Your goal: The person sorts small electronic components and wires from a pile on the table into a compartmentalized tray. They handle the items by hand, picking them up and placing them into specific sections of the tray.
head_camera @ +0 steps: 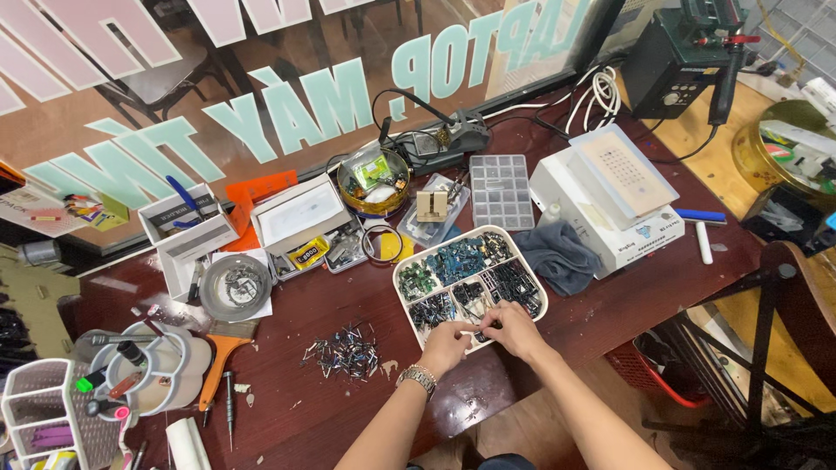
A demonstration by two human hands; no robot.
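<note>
Sorting: we have both hands at the near edge of a white divided tray [402, 277] of small electronic parts, centre of the frame.
Left hand: our left hand [446, 346], a metal wristwatch [418, 378] on its wrist, rests on the tray's near rim, fingers curled together; we cannot tell whether they pinch a part.
Right hand: our right hand [514, 331] sits just beside it, fingertips drawn together over the tray's lower compartment, touching the dark parts there.
Tray: it lies on the dark red table [287, 313], its compartments filled with green, blue and black components.
Loose pile: a small heap of components [344, 352] lies on the table left of the hands.
Behind the tray: a clear empty compartment box [501, 191] and a grey cloth [557, 257] beside a white machine [610, 204].
Lower left: an orange-handled brush [218, 365] near a round tool caddy [148, 370].
</note>
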